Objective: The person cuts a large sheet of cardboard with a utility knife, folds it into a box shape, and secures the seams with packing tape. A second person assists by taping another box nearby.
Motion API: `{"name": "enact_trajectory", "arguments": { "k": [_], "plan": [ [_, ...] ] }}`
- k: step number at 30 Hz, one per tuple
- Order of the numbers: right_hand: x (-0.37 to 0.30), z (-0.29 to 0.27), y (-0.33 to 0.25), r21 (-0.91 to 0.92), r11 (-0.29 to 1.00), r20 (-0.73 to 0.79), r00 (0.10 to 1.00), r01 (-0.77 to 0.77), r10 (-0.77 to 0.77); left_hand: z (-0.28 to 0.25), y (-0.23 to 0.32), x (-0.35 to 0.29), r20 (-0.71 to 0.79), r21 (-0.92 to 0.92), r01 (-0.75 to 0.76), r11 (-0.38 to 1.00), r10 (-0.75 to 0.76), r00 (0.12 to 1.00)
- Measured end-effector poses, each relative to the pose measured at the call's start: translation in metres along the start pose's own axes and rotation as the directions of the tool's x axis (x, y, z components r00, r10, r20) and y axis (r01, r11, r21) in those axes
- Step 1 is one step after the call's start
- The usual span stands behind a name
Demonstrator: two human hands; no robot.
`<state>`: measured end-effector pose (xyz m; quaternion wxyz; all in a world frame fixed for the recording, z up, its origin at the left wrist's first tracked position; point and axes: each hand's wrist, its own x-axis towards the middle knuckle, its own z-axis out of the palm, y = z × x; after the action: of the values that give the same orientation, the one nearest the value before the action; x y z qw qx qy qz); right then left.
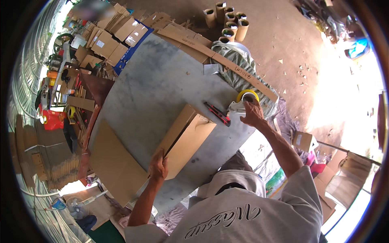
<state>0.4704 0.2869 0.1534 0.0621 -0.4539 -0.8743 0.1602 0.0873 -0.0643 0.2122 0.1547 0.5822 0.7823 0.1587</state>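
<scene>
Left hand [159, 165] grasps the near end of a long brown cardboard box [189, 142], which I see on the grey tabletop [150, 77] in the head view. A dark slit runs lengthwise between the box's panels, but I can't make out anything inside. Right hand [254, 114] is at a tape dispenser [236, 107] loaded with a yellow tape roll [254, 94]; I cannot tell whether its fingers have closed on it. Between box and dispenser I have a red-and-black utility knife [217, 114] lying on the table. Left of the box lies a flat cardboard sheet [115, 162]. Past the far edge, I see cardboard tubes [242, 31] standing upright on the floor, open-topped. At upper left, cartons [106, 47] are piled together, their contents hidden from me.
</scene>
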Motion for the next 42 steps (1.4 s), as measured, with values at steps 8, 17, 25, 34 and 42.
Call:
{"name": "enact_trajectory", "arguments": {
  "k": [8, 17, 25, 34, 42],
  "plan": [
    [-0.055, -0.029, -0.064, 0.496, 0.828, 0.157, 0.965, -0.262, 0.211, -0.01, 0.007, 0.008, -0.07, -0.099, -0.031, 0.995, 0.024, 0.997],
    [-0.118, 0.01, -0.235, 0.799, 0.331, 0.597, 0.721, -0.501, -0.352, -0.027, 0.008, 0.003, -0.016, -0.116, -0.025, 0.993, 0.023, 1.0],
    [-0.081, 0.026, -0.261, 0.789, 0.453, 0.598, 0.69, -0.416, -0.407, -0.026, -0.012, 0.021, -0.116, -0.563, -0.165, 0.81, 0.12, 0.986],
    [-0.081, 0.007, -0.278, 0.74, 0.513, 0.635, 0.704, -0.435, -0.319, -0.03, -0.014, 0.034, 0.233, -0.928, 0.191, 0.321, 0.099, 0.967],
    [-0.07, -0.013, -0.297, 0.669, 0.539, 0.707, 0.661, -0.512, -0.25, -0.031, -0.015, 0.042, 0.114, -0.858, 0.035, 0.513, 0.123, 0.986]
  ]
}}
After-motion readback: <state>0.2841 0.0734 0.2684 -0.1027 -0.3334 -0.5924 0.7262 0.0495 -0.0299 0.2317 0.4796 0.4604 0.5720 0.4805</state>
